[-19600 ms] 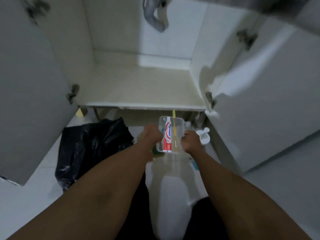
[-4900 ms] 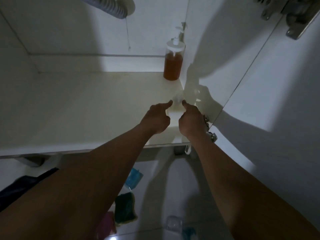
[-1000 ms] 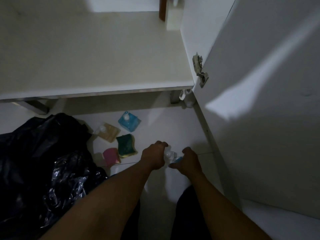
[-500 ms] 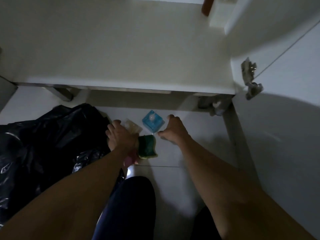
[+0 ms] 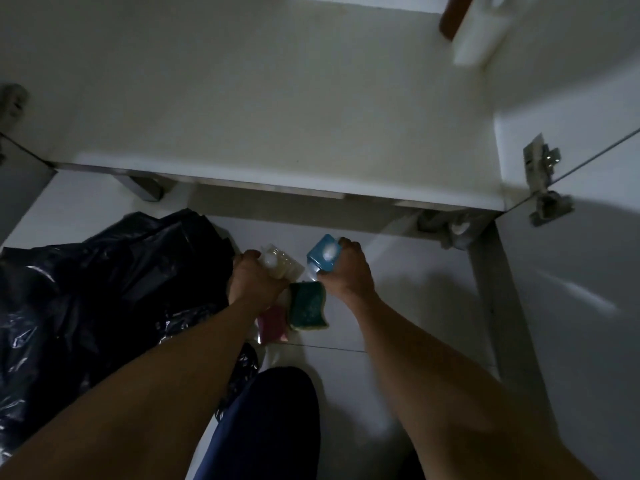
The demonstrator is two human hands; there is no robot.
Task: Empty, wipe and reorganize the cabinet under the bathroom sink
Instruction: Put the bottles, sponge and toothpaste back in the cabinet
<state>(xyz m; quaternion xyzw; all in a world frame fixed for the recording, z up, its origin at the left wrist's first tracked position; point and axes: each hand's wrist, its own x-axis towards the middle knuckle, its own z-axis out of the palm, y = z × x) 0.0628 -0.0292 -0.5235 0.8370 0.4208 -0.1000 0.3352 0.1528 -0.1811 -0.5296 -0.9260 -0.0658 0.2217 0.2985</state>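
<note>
The open cabinet's pale floor panel [image 5: 263,109] fills the upper part of the head view. Below its front edge, on the tiled floor, my left hand [image 5: 254,280] grips a pale yellowish bottle [image 5: 282,263] with a white cap. My right hand [image 5: 346,271] grips a blue bottle [image 5: 322,254] with a white cap. Between my wrists a green-and-yellow sponge [image 5: 308,306] lies on the floor, with a pink sponge [image 5: 272,323] beside it. In the cabinet's back right corner stand a white bottle [image 5: 479,29] and part of an orange-brown bottle [image 5: 452,19].
A black rubbish bag [image 5: 104,289] is heaped on the floor at the left, touching my left forearm. The right cabinet door [image 5: 581,289] stands open, with its metal hinge [image 5: 542,181] at the cabinet's corner. My knee in dark blue cloth [image 5: 270,420] is at the bottom centre.
Half a second ago both hands were reaching with fingers apart toward the two bottles on the floor. Now each hand has closed on a bottle. The view has barely shifted.
</note>
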